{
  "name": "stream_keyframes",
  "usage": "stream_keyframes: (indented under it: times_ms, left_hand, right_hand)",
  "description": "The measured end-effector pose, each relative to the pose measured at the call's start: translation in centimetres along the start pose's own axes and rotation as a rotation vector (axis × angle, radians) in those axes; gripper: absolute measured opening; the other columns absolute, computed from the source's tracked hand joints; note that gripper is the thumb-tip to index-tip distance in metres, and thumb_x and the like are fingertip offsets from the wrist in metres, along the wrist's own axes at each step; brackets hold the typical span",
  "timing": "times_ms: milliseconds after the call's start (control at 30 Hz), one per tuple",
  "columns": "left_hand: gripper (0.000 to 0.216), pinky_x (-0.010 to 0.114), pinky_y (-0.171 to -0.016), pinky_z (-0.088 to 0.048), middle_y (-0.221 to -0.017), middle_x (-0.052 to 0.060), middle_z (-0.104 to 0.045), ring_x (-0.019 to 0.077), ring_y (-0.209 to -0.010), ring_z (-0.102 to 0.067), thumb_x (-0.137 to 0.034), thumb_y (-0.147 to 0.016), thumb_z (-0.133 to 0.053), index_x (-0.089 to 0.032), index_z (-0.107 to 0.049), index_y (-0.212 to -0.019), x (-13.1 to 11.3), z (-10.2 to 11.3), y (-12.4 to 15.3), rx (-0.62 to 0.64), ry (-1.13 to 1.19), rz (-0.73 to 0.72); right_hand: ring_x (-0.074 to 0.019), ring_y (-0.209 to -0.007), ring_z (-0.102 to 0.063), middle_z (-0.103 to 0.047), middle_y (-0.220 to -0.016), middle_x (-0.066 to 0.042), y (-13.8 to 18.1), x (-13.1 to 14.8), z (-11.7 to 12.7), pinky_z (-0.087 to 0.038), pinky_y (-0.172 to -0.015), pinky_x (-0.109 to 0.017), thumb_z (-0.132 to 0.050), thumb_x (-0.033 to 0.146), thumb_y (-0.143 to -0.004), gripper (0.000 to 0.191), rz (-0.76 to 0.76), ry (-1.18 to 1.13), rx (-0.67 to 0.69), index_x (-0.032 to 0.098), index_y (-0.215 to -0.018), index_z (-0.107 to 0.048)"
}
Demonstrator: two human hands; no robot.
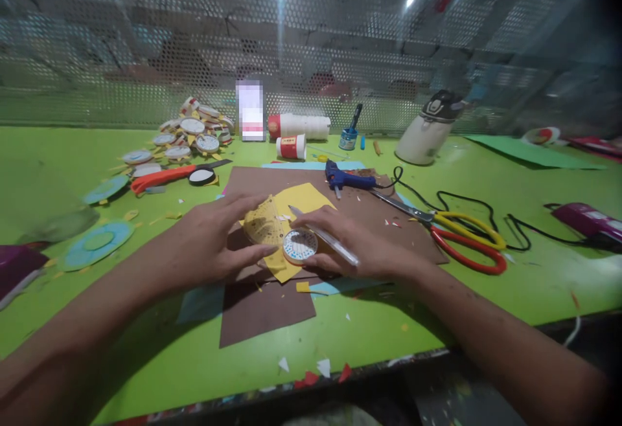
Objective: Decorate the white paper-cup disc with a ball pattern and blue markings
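Observation:
My left hand is closed on a yellow see-through protractor, thumb below and fingers along its far edge. The protractor lies over a yellow sheet of paper. A clear-barrelled pen rests in my right hand, its tip pointing up and left. The same hand's thumb and fingertips also grip a small round disc with a white, dotted, line-divided face, beside the protractor. Beneath both hands are brown sheets. A small yellow scrap lies just in front of the disc.
Behind the sheets lies a blue glue gun. Scissors with red and yellow handles lie right, near a black cord. An orange cutter and piled round pieces are left. Paper cups, an ink bottle and a phone stand behind.

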State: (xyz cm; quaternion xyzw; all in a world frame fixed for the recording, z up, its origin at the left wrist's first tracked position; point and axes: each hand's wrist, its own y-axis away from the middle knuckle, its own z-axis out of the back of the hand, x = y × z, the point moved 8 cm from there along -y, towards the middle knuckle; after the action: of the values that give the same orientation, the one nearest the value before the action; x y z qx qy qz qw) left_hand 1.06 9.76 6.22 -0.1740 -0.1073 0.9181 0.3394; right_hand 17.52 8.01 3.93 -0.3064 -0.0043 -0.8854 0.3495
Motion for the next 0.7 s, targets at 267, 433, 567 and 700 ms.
stream_keyframes:
  times_ms: [267,433,567,700]
  left_hand:
    - [0.067,0.045,-0.088,-0.054,-0.122,0.016,-0.068,0.0326,-0.102,-0.067,-0.061,-0.085,-0.058,-0.018,-0.055,-0.136,-0.2,-0.4,0.2,0.019,0.026,0.016]
    - [0.069,0.05,-0.092,-0.053,-0.128,0.019,-0.063,0.0346,-0.107,-0.065,-0.061,-0.087,-0.056,-0.014,-0.054,-0.137,-0.5,-1.1,0.5,0.051,0.019,-0.019]
    - [0.069,0.051,-0.094,-0.053,-0.133,0.02,-0.06,0.0348,-0.111,-0.064,-0.062,-0.088,-0.055,-0.014,-0.053,-0.137,-1.0,-1.6,0.6,0.097,0.049,-0.022]
    - [0.066,0.048,-0.096,-0.053,-0.133,0.017,-0.061,0.0339,-0.115,-0.063,-0.059,-0.087,-0.057,-0.016,-0.054,-0.137,-2.2,-2.2,0.5,0.146,0.082,-0.018]
  right_hand:
    - [-0.0235,-0.093,-0.058,-0.062,-0.105,-0.011,-0.2,-1.4,-0.8,-0.049,-0.078,-0.036,-0.08,0.035,-0.077,0.049,0.02,0.072,-0.19,0.015,-0.116,-0.059]
    - [-0.0233,-0.087,-0.058,-0.06,-0.102,-0.01,0.0,-1.4,-1.1,-0.048,-0.072,-0.034,-0.083,0.049,-0.07,0.062,-0.004,0.118,-0.242,0.015,-0.116,-0.058]
    - [-0.0227,-0.085,-0.061,-0.064,-0.101,-0.01,0.7,-0.7,0.7,-0.05,-0.073,-0.036,-0.082,0.042,-0.073,0.053,-0.063,0.096,-0.267,0.016,-0.112,-0.058]
    - [-0.0193,-0.08,-0.064,-0.069,-0.094,-0.007,1.8,-1.5,3.8,-0.051,-0.07,-0.032,-0.066,0.037,-0.089,0.025,-0.176,0.037,-0.386,0.019,-0.104,-0.061]
